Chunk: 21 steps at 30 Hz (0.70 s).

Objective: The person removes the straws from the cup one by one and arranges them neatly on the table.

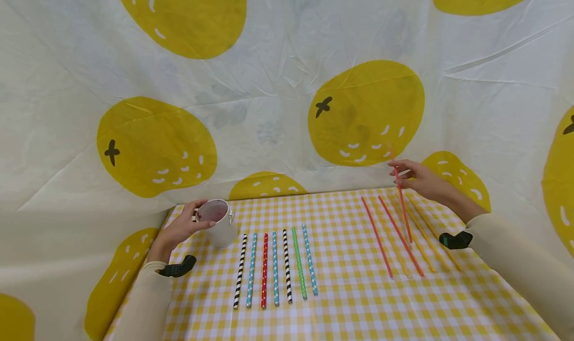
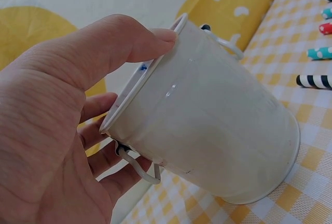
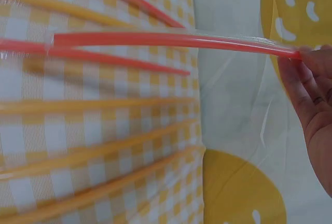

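Note:
My left hand point(image 1: 184, 225) grips the rim of a small white bucket point(image 1: 224, 235), with the thumb on the near side and the fingers around the far side. Small loop handles point(image 2: 142, 167) show in the left wrist view, and the bucket's base appears to rest on the cloth. Over on the right, my right hand point(image 1: 417, 179) pinches a red straw point(image 3: 166, 40) in a clear wrapper near its upper end. That straw hangs steeply over other wrapped straws, two red ones point(image 1: 376, 237) and several yellow ones point(image 1: 438, 232), which lie on the table.
A row of patterned straws lies beside the bucket: black-striped point(image 1: 240, 271), blue dotted point(image 1: 252, 271), red dotted point(image 1: 264, 271) and green dotted point(image 1: 299, 263) among them. A yellow-checked cloth point(image 1: 343, 301) covers the table. Behind it hangs a fruit-printed curtain point(image 1: 269, 146).

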Available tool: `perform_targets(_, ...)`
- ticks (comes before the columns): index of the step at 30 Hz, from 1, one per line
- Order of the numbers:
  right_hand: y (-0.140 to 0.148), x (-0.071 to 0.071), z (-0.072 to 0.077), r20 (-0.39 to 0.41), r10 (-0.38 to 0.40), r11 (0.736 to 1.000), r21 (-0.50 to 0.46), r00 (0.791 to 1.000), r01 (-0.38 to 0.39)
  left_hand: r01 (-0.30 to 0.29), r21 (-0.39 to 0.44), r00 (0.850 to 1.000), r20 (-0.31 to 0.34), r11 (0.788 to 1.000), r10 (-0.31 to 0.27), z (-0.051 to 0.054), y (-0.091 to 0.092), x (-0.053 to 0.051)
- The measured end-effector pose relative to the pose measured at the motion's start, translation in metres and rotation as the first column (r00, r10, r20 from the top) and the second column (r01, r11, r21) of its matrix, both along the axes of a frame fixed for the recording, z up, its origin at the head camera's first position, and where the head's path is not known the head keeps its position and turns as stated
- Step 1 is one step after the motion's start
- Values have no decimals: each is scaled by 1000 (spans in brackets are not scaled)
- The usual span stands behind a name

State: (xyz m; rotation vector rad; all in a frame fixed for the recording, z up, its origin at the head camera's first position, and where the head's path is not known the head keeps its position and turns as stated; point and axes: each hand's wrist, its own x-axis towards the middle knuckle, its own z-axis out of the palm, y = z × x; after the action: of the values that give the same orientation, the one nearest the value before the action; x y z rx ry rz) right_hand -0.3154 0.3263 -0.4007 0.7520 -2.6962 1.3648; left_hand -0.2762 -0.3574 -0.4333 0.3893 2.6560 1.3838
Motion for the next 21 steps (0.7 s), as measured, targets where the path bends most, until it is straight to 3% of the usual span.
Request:
perform_targets(5,13,3,3,-50,-46,996,69,998,49,0,-4,1000,-7,1000,0,-1,0,0)
perform_targets(11,25,9,8,-50,-70,992,106,996,75,3,4,1000,-10,1000,-3,-1,0,0)
perform_targets(17,39,5,0,-96,-80,993,83,992,88,1,-10,1000,-10,1000,-1,1,1,1)
perform_targets(21,49,4,-2,-92,-73,997,8,993,74,2,-11,1000,-8,1000,-2,1,0,2)
